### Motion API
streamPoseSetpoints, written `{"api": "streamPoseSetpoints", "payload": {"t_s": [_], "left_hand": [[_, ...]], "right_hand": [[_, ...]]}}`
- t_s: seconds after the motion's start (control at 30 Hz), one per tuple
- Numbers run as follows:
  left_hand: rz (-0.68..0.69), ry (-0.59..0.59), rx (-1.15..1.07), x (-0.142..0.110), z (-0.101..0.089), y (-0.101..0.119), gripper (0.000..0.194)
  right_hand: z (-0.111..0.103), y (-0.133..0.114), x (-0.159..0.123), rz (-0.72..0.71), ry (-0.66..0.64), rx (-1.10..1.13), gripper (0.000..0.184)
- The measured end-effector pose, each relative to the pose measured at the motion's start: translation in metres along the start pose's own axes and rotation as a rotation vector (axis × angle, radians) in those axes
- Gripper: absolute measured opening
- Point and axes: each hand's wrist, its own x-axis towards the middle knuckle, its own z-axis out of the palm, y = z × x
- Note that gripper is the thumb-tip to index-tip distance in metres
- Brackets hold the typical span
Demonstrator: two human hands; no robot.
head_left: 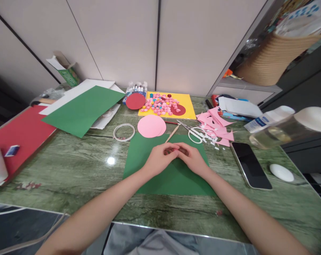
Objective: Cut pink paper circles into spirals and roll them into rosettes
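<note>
My left hand [160,157] and my right hand [192,158] meet fingertip to fingertip above a green paper sheet [171,182]. Both are closed in a pinch. Whatever lies between the fingertips is hidden or too small to name; a hint of pink shows there. Just beyond the hands are a thin wooden stick [173,132], pink paper circles [149,126] that overlap, and white-handled scissors [197,135]. Farther back, a yellow sheet [188,104] carries many small pink, blue and yellow rolled pieces [161,105] and a dark red circle [178,110].
Pink paper scraps [216,125] lie right of the scissors. A phone [250,165], a white oval object [282,172] and a clear bottle [277,129] stand along the right side. A tape roll [123,132], green sheet [83,109] and red sheet [19,132] are at left.
</note>
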Motion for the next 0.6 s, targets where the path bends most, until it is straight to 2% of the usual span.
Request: {"api": "streamPoseSetpoints", "payload": {"t_s": [0.07, 0.13, 0.33, 0.6], "left_hand": [[0.052, 0.008, 0.143, -0.0016, -0.0006, 0.0008, 0.021], [0.073, 0.006, 0.196, -0.0025, -0.0008, 0.0019, 0.022], [0.068, -0.009, 0.152, -0.0022, -0.0003, 0.0028, 0.023], [0.065, -0.016, 0.136, -0.0026, 0.0012, 0.0027, 0.024]], "right_hand": [[0.0003, -0.0009, -0.0007, -0.018, 0.003, -0.058, 0.024], [0.0005, -0.0014, -0.0013, -0.029, 0.015, -0.11, 0.022], [0.0001, -0.0026, -0.003, -0.043, 0.037, -0.213, 0.02], [0.0017, -0.0048, -0.003, -0.043, 0.078, -0.186, 0.019]]}}
